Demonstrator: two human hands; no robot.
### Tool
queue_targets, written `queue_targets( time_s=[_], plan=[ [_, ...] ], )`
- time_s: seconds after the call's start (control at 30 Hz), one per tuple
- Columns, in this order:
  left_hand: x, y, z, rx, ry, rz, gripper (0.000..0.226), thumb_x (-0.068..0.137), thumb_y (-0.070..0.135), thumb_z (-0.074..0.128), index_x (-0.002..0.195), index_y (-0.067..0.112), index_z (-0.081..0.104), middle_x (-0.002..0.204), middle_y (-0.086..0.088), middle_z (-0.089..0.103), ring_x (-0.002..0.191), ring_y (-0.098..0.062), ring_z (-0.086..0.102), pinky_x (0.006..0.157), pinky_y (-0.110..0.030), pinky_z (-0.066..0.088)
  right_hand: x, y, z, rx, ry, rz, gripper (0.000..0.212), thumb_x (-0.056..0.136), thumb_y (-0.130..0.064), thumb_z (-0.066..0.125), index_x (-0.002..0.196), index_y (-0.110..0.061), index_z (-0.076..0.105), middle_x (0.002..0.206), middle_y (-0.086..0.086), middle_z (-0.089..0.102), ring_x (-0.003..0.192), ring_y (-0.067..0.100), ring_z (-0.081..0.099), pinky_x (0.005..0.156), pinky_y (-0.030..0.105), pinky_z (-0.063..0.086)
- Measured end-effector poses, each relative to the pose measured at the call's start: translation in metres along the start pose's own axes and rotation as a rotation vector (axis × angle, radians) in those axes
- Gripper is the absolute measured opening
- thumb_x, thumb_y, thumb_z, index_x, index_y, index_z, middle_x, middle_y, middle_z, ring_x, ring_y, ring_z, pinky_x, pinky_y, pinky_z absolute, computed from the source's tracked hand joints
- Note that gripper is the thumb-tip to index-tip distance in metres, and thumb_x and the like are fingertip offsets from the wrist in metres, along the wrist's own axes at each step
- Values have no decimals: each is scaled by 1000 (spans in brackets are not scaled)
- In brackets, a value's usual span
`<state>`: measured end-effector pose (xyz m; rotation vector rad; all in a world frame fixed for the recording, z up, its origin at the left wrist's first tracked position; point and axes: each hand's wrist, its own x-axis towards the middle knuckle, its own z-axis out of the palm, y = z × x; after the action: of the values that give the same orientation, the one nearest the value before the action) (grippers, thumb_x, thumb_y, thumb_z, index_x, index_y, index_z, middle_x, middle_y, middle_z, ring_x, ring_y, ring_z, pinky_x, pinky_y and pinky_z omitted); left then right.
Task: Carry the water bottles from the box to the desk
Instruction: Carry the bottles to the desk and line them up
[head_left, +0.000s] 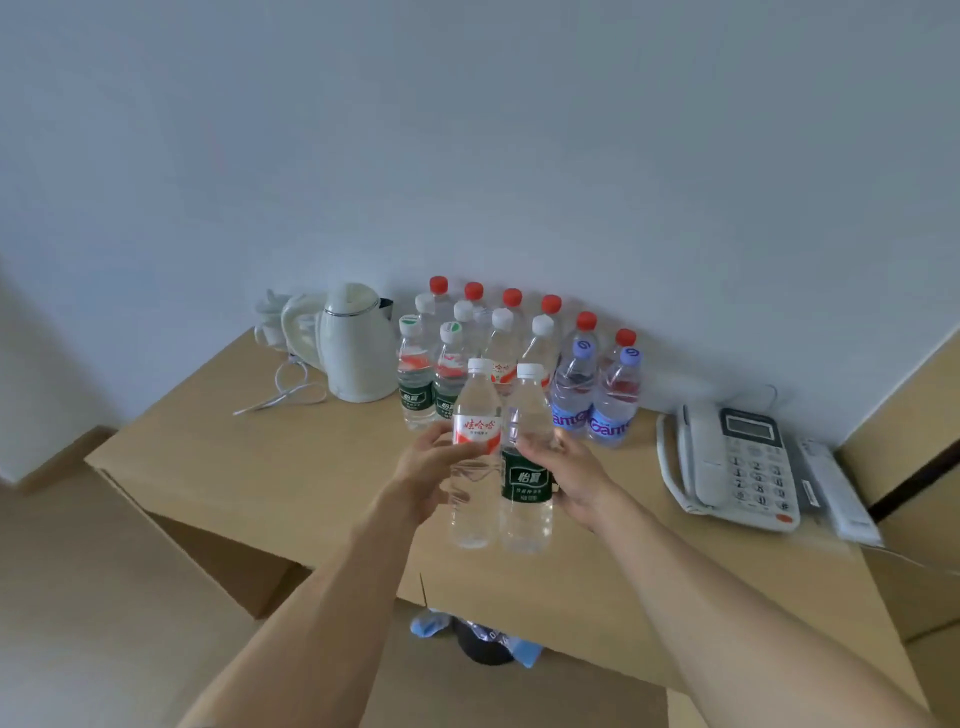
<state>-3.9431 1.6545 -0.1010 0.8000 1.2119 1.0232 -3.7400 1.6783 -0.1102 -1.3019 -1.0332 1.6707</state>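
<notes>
Left hand (427, 475): fingers curled round the red-labelled bottle (474, 457) at label height, thumb on the near side. Right hand (563, 475): fingers wrapped round the green-labelled bottle (525, 467) just above its label. Both bottles upright, white caps on, sides touching or nearly so; held above the front part of the desk (270, 467). Whether their bases touch the desk top I cannot tell.

Behind them, against the wall: a cluster of bottles (511, 353) standing upright in rows, red caps at the back, white caps in the middle, two green-labelled at front left, two blue-labelled at front right.

Left of the cluster: white kettle (356, 348), cord trailing on the desk. Right: white desk telephone (737, 462). Under the desk: dark bin (480, 647).
</notes>
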Motion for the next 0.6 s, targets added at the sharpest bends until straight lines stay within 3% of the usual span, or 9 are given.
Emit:
queue_targets(
  time_s=[0.1,0.23,0.33,0.47,0.6],
  plan=[
    [26,7,-10,77,-38,1,56,69,14,88,119,17,64,110,-9,74,100,-29,68,80,-46,45,11,3,2,-37,71,-55,62,72,-32,87,123,-12,59,121,5,72,112,22,68,93,37,55],
    [53,11,-17,198,-84,34,60,63,8,91,115,17,64,107,-7,77,106,-27,70,96,-45,47,18,2,0,-139,91,-113,46,76,-24,86,115,-25,62,103,-13,77,95,1,71,70,12,53],
    [70,11,-20,252,-125,65,64,66,-5,88,121,14,61,105,-8,77,105,-27,72,101,-44,51,28,0,-4,-194,113,-151,50,76,-19,87,119,-23,61,105,-9,76,97,3,71,75,15,52],
    [83,13,-17,333,-110,126,70,63,-4,89,121,23,60,104,-2,77,102,-18,72,89,-34,53,40,-1,-12,-274,128,-151,53,76,-15,88,116,-31,57,103,-16,75,94,-5,68,72,10,51],
    [94,15,-15,405,-98,179,72,62,-4,89,123,23,60,107,-1,75,105,-14,69,89,-32,54,55,-2,-17,-317,124,-142,65,75,-10,87,125,-33,52,116,-14,68,110,-7,57,86,20,46]
  ],
)
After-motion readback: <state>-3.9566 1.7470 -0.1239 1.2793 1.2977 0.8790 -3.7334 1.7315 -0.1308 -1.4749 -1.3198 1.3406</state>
